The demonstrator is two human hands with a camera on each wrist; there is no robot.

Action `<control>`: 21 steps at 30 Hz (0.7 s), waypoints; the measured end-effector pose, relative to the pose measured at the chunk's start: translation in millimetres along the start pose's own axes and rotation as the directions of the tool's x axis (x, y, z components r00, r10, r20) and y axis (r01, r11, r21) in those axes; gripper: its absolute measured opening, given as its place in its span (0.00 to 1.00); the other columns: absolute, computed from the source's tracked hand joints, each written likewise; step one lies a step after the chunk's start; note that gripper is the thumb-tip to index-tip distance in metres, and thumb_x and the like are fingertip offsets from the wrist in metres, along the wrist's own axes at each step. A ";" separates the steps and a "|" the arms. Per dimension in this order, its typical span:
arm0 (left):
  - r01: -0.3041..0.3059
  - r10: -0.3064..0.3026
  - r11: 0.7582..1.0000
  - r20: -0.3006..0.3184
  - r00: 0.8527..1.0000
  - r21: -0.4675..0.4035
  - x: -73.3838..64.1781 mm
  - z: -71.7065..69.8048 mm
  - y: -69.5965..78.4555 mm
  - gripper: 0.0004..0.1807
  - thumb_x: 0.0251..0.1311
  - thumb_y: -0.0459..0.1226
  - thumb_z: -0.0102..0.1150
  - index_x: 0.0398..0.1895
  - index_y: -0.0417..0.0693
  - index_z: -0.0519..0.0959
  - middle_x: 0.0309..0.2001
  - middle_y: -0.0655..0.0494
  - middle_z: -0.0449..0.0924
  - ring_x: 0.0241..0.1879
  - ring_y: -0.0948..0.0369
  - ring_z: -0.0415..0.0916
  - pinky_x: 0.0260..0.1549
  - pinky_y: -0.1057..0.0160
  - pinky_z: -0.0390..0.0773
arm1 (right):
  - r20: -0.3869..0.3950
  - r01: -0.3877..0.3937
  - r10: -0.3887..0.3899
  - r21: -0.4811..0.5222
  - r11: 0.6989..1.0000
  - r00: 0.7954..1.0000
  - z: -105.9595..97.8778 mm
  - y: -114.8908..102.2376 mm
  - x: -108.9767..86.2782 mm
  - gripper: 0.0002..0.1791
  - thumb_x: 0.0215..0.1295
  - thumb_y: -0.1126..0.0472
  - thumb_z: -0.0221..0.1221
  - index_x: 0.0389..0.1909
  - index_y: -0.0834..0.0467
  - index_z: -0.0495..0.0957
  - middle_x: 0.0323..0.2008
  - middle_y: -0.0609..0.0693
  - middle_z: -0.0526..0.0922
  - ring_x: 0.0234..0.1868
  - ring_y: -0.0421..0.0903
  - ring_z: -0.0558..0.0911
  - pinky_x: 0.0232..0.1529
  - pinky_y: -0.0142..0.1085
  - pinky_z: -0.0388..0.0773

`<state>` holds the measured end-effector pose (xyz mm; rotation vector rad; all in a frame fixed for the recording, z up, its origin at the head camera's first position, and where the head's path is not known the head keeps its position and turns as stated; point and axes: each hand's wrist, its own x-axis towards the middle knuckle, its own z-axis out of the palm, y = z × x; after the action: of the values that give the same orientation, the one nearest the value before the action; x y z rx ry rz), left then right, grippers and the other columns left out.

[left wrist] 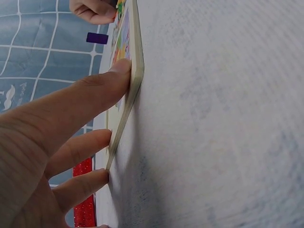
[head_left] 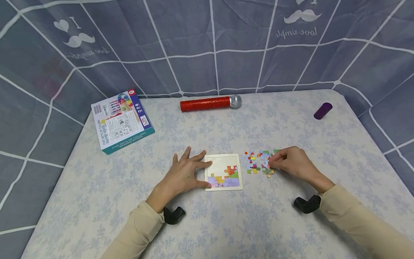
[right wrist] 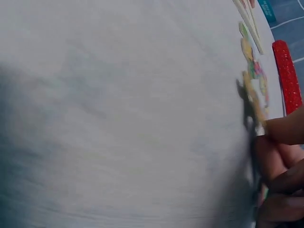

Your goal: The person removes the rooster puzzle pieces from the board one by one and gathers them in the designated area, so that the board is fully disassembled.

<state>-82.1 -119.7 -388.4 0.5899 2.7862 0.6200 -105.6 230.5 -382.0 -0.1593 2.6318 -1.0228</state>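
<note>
My left hand (head_left: 182, 175) is spread at the left side of a square wooden puzzle board (head_left: 240, 169). Its thumb (left wrist: 102, 88) rests on the near-left corner, and the fingertips touch the left edge. Joined pieces fill the board's bottom and right part, including an orange-red piece (head_left: 231, 170); the upper left shows bare wood. To the right of the board, my right hand (head_left: 293, 163) pinches a jigsaw piece (right wrist: 252, 97) between thumb and fingers, tilted off the cloth. Loose jigsaw pieces (head_left: 252, 168) lie beside it, some partly hidden by the hand.
A red glittery microphone (head_left: 207, 103) lies behind the board. At the back left sits a bead-set box (head_left: 123, 120); a purple cylinder (head_left: 322, 110) lies at the back right. Patterned cloth covers the table (head_left: 207, 226), and a grey-blue curtain (head_left: 191, 39) hangs behind.
</note>
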 end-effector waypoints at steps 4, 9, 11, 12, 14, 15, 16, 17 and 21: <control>0.001 -0.001 1.000 0.002 1.000 0.001 -0.6 0.3 -0.1 0.39 0.40 0.53 0.79 0.61 0.59 0.80 0.72 0.54 0.62 0.74 0.36 0.41 0.60 0.23 0.41 | 0.024 0.014 -0.013 -0.030 0.999 1.000 -0.9 -3.3 3.3 0.04 0.58 0.59 0.66 0.31 0.54 0.88 0.28 0.44 0.87 0.32 0.44 0.79 0.35 0.38 0.73; 0.002 -0.002 1.000 0.002 1.000 -0.002 -1.5 0.5 -0.4 0.39 0.40 0.53 0.79 0.61 0.58 0.80 0.72 0.54 0.62 0.74 0.36 0.41 0.60 0.23 0.41 | 0.034 0.014 -0.012 -0.056 0.998 0.999 0.2 -4.6 4.3 0.04 0.57 0.60 0.64 0.30 0.54 0.87 0.27 0.44 0.86 0.29 0.44 0.78 0.32 0.38 0.73; 0.001 -0.001 1.000 0.001 1.000 -0.005 -1.8 0.7 -0.6 0.39 0.40 0.53 0.79 0.61 0.58 0.80 0.72 0.54 0.62 0.74 0.36 0.41 0.60 0.23 0.41 | 0.032 0.018 -0.016 -0.060 0.998 0.999 0.8 -4.5 3.6 0.04 0.57 0.61 0.64 0.29 0.54 0.87 0.27 0.44 0.86 0.28 0.44 0.78 0.31 0.38 0.72; 0.001 -0.001 1.000 0.001 1.000 -0.007 -1.7 0.7 -0.7 0.39 0.40 0.53 0.79 0.61 0.58 0.80 0.72 0.54 0.62 0.74 0.36 0.41 0.60 0.23 0.41 | 0.030 0.022 -0.021 -0.059 0.998 0.999 0.9 -4.5 3.1 0.04 0.57 0.61 0.64 0.30 0.54 0.87 0.27 0.44 0.86 0.28 0.44 0.78 0.31 0.38 0.72; 0.000 0.000 1.000 0.001 1.000 -0.010 -1.7 0.6 -0.8 0.39 0.40 0.53 0.79 0.61 0.58 0.80 0.72 0.54 0.62 0.74 0.36 0.41 0.60 0.23 0.41 | 0.028 0.031 -0.030 -0.060 0.998 0.999 0.8 -4.5 2.6 0.04 0.58 0.61 0.64 0.30 0.54 0.87 0.27 0.44 0.86 0.28 0.44 0.78 0.32 0.38 0.73; 0.000 0.001 1.000 0.001 1.000 -0.011 -1.5 0.5 -0.9 0.39 0.40 0.52 0.79 0.61 0.58 0.80 0.72 0.54 0.62 0.74 0.36 0.40 0.60 0.23 0.41 | 0.027 0.035 -0.034 -0.062 0.997 0.999 0.6 -4.4 2.5 0.04 0.58 0.61 0.64 0.30 0.54 0.87 0.27 0.44 0.86 0.28 0.44 0.78 0.32 0.38 0.73; -0.001 0.001 1.000 0.000 1.000 -0.012 -1.2 0.3 -0.9 0.39 0.40 0.52 0.79 0.61 0.58 0.80 0.72 0.54 0.62 0.74 0.36 0.40 0.60 0.23 0.41 | 0.025 0.039 -0.037 -0.064 0.997 0.999 0.2 -4.4 2.5 0.04 0.58 0.61 0.64 0.30 0.54 0.87 0.27 0.43 0.86 0.29 0.43 0.78 0.32 0.38 0.73; -0.002 0.002 1.000 0.000 1.000 -0.010 -1.0 0.2 -0.8 0.39 0.40 0.52 0.79 0.61 0.58 0.80 0.72 0.54 0.62 0.74 0.36 0.40 0.60 0.23 0.41 | 0.022 0.043 -0.042 -0.067 0.997 0.999 -0.2 -4.4 2.4 0.04 0.58 0.61 0.64 0.30 0.54 0.87 0.27 0.43 0.86 0.29 0.43 0.78 0.33 0.38 0.73; -0.004 0.004 1.000 0.000 1.000 -0.009 -0.4 -0.2 -0.5 0.39 0.40 0.53 0.79 0.61 0.58 0.79 0.72 0.54 0.62 0.74 0.36 0.40 0.60 0.23 0.41 | 0.001 0.063 -0.063 -0.071 0.996 0.998 -2.4 -6.2 2.7 0.03 0.60 0.60 0.65 0.30 0.53 0.87 0.26 0.43 0.86 0.29 0.42 0.78 0.33 0.38 0.72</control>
<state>-81.9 -120.3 -388.4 0.5936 2.7816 0.6329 -109.0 226.9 -376.8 -0.2590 2.6808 -0.9496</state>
